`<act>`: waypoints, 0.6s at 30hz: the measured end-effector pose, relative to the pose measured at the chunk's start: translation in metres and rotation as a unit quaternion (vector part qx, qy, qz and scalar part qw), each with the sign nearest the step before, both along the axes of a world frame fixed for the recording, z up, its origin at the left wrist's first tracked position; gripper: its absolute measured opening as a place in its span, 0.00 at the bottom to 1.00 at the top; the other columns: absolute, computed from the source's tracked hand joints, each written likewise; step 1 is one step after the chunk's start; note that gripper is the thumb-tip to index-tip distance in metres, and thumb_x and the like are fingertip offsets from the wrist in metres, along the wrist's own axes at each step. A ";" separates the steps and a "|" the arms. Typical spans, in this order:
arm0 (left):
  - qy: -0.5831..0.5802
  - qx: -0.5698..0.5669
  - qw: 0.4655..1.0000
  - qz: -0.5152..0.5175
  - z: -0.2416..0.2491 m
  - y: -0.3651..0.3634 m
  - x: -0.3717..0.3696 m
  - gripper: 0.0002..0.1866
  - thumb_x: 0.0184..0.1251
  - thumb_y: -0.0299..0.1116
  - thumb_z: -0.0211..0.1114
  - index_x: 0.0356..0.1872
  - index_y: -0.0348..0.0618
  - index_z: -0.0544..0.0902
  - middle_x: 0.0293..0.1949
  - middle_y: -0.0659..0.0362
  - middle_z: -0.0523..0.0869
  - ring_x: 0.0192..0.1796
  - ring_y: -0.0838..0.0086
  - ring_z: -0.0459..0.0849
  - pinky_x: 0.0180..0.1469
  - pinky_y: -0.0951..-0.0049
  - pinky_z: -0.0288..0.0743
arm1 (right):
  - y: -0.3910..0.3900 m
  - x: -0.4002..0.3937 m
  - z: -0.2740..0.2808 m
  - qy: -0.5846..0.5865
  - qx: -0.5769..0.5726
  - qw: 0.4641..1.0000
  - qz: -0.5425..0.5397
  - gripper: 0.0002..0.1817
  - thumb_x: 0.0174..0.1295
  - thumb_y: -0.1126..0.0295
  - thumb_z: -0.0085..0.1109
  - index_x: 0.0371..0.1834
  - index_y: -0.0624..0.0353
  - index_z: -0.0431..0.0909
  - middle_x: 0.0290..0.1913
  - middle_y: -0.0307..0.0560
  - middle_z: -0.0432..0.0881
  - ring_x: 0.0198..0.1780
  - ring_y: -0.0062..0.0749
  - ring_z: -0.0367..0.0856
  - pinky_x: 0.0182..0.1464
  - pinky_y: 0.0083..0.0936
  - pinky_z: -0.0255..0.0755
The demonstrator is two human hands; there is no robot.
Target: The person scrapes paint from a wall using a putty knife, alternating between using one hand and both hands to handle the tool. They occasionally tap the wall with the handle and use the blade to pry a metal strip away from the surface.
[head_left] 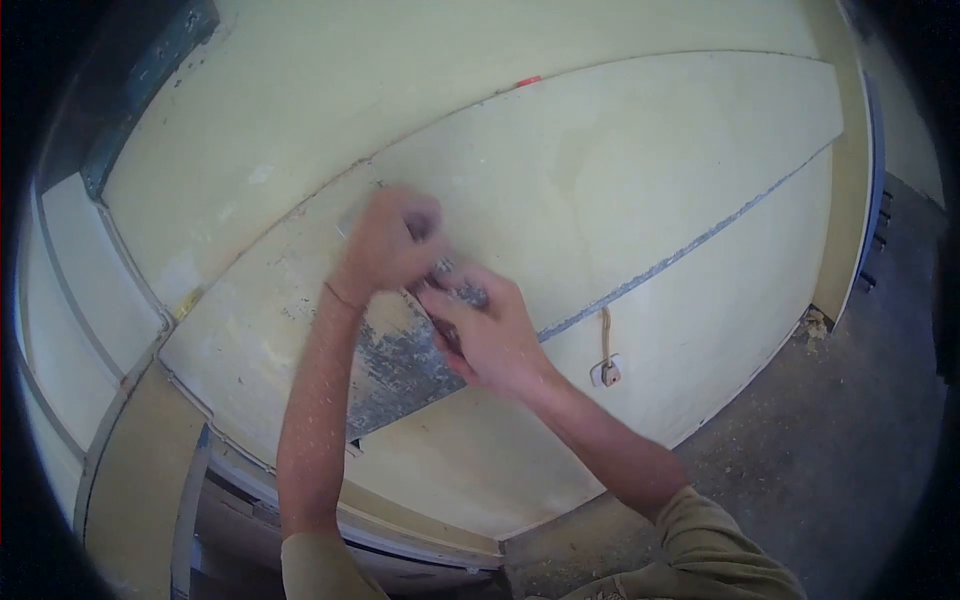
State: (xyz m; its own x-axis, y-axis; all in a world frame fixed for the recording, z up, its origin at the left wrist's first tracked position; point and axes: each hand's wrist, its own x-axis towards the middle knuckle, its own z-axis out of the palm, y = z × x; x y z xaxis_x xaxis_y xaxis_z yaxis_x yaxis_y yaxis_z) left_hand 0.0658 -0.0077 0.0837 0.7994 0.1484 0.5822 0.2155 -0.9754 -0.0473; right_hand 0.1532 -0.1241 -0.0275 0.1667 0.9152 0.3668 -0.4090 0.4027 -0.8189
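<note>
Both my hands are close together over a worn, pale-painted shelf [600, 190] fixed along a wall. My left hand [390, 245] is blurred, with its fingers curled closed; a dark patch shows between them, too smeared to name. Just to the right and lower, my right hand [490, 330] has its thumb and fingers closed around something dark and narrow, mostly hidden by the fingers. The two hands nearly touch at the fingertips. Beneath them the shelf's paint is rubbed through to a grey patch [390, 375] near its front edge.
Below the shelf, a white wall socket [606, 372] has a plug and cable in it. A small red item [527, 81] lies at the shelf's back edge, and a yellow one [186, 304] at its left end. Debris [817, 322] sits on the concrete floor [800, 450] at right.
</note>
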 end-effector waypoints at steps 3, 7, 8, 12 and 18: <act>-0.005 -0.032 0.999 0.027 0.000 -0.003 -0.002 0.10 0.42 0.30 0.62 0.16 0.35 0.71 0.13 0.57 0.66 0.20 0.78 0.65 0.24 0.73 0.63 | -0.005 0.001 0.009 0.028 -0.019 0.999 0.013 0.11 0.66 0.65 0.58 0.43 0.61 0.75 0.17 0.40 0.71 0.13 0.21 0.67 0.12 0.23 0.54; 0.020 0.119 0.992 -0.045 -0.015 0.012 -0.003 0.12 0.43 0.32 0.63 0.16 0.35 0.70 0.12 0.61 0.62 0.21 0.83 0.65 0.23 0.75 0.60 | -0.006 -0.004 -0.010 0.019 -0.012 0.999 0.025 0.10 0.67 0.63 0.58 0.45 0.56 0.74 0.20 0.40 0.72 0.13 0.18 0.63 0.12 0.19 0.48; 0.020 0.124 0.991 -0.050 -0.001 0.006 0.001 0.12 0.43 0.32 0.63 0.16 0.35 0.70 0.12 0.61 0.62 0.21 0.83 0.65 0.23 0.75 0.60 | -0.002 -0.004 0.007 0.019 0.000 1.000 0.013 0.10 0.68 0.64 0.58 0.45 0.56 0.74 0.20 0.40 0.72 0.13 0.18 0.63 0.12 0.19 0.48; 0.010 -0.038 0.997 0.071 0.028 -0.002 0.000 0.11 0.44 0.33 0.63 0.14 0.37 0.72 0.12 0.56 0.69 0.20 0.83 0.65 0.21 0.70 0.61 | 0.005 -0.004 0.023 0.059 0.035 0.998 0.015 0.11 0.66 0.65 0.57 0.45 0.60 0.73 0.17 0.40 0.72 0.13 0.21 0.66 0.11 0.23 0.52; 0.040 0.056 0.997 -0.026 -0.026 -0.002 -0.002 0.10 0.42 0.31 0.63 0.15 0.38 0.71 0.13 0.56 0.69 0.21 0.67 0.67 0.28 0.66 0.65 | -0.012 -0.006 -0.023 0.047 -0.044 0.998 0.019 0.09 0.68 0.63 0.58 0.43 0.56 0.73 0.19 0.40 0.72 0.13 0.17 0.61 0.12 0.19 0.47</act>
State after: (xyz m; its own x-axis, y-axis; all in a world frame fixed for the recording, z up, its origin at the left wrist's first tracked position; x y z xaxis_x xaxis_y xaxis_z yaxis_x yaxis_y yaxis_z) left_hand 0.0634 -0.0096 0.0582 0.8489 0.0436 0.5268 0.1562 -0.9728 -0.1711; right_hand 0.1475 -0.1363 -0.0502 0.1605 0.9496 0.2693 -0.4997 0.3135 -0.8075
